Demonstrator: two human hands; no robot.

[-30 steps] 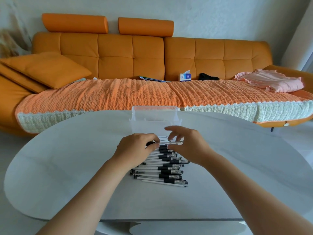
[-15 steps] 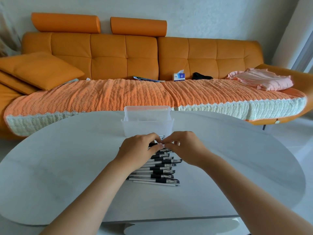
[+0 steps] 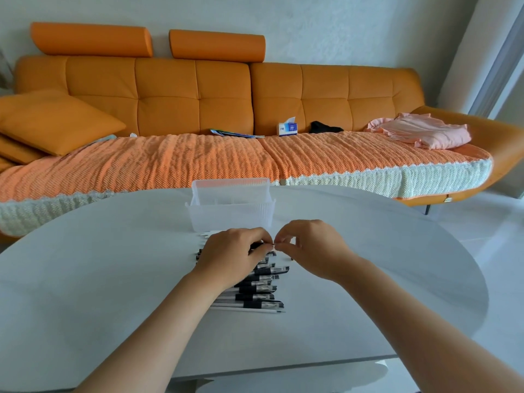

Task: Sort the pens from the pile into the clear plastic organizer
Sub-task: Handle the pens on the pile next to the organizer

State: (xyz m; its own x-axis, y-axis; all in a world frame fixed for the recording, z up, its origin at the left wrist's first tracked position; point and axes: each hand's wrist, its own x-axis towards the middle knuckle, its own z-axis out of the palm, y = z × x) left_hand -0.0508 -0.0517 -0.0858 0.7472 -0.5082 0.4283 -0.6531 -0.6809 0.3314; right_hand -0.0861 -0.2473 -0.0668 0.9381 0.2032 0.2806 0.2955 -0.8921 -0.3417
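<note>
A pile of black-and-clear pens (image 3: pixel 256 289) lies in rows on the white table (image 3: pixel 113 279), just in front of a clear plastic organizer (image 3: pixel 230 207) that stands with nothing visible inside. My left hand (image 3: pixel 231 255) covers the far part of the pile, its fingers curled round a pen there. My right hand (image 3: pixel 309 246) is beside it on the right, thumb and forefinger pinching the tip end of the same pen. The two hands meet at about the pile's top right corner. The pen's body is mostly hidden by my left hand.
An orange sofa (image 3: pixel 198 89) with a woven throw runs behind the table, carrying a cushion (image 3: pixel 54 120), a tissue box (image 3: pixel 287 128) and pink cloth (image 3: pixel 422 130). The table's curved edge falls away to the floor at right.
The hands have drawn together: my right hand slid left off the pens to pinch a pen's end beside my left fingertips. The view has shifted slightly to the right.
</note>
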